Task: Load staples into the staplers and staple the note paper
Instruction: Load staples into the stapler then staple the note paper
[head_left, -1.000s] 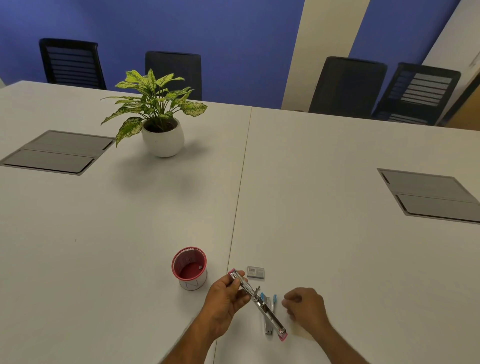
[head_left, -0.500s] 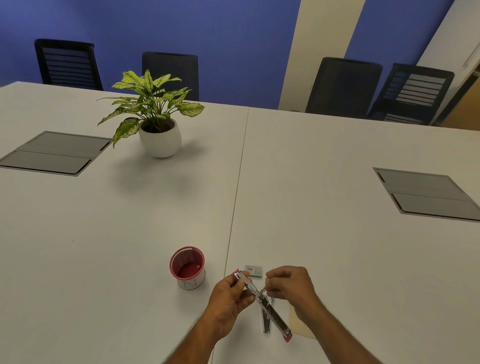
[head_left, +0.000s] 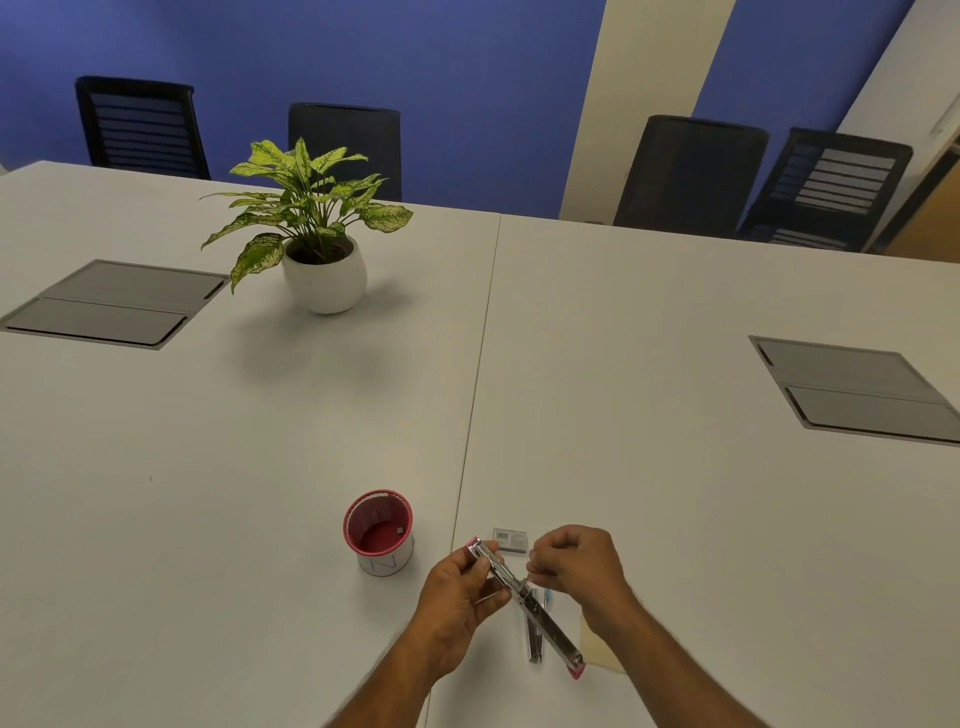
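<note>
Lying swung wide open above the near edge of the white table, a pink-tipped stapler is held up by the left hand. Its far end is gripped between the curled fingers and thumb, and its shiny metal track is stretched diagonally toward the near right. At the middle of that track the right hand is poised, fingers curled tight and fingertips pinched together right at the hinge; whether a strip of staples is caught in that pinch cannot be told, as it is too small to be made out. Beneath the raised stapler, a second stapler with blue trim is seen flat on the table, opened out as well. Just beside it, under the right wrist, a pale yellow note paper is laid close to the near edge. A small grey staple box is placed just beyond the hands. To the left of the hands a red mesh cup is stood upright. Farther off, a potted plant in a white pot is set toward the far left, and two grey cable hatches are sunk into the tabletop. Black chairs are lined along the far edge against a blue wall.
</note>
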